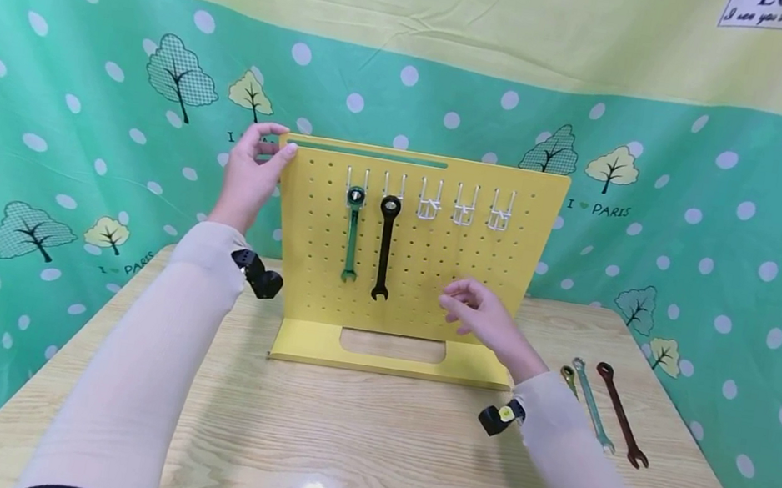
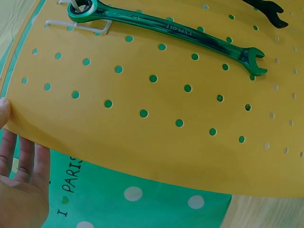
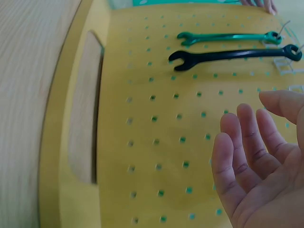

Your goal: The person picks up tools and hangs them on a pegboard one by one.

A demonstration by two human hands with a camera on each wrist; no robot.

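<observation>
A yellow pegboard [image 1: 416, 281] stands upright on the table. My left hand [image 1: 253, 177] grips its upper left corner, thumb on the front face and fingers behind, as the left wrist view also shows. From white wire hooks hang a green wrench [image 1: 352, 238] and, to its right, a black wrench [image 1: 385, 247], both with the ring end up. Before the board's lower right part is my right hand [image 1: 479, 316], its fingers loosely bent with nothing between them. In the right wrist view the palm [image 3: 270, 194] shows, apart from both wrenches.
Three more wrenches lie on the table at the right: a gold one [image 1: 569, 377] partly hidden by the right sleeve, a pale teal one [image 1: 593, 405] and a red-brown one [image 1: 622, 413]. White hooks [image 1: 465, 207] without wrenches line the board's upper right. A patterned curtain [image 1: 41, 99] surrounds the table.
</observation>
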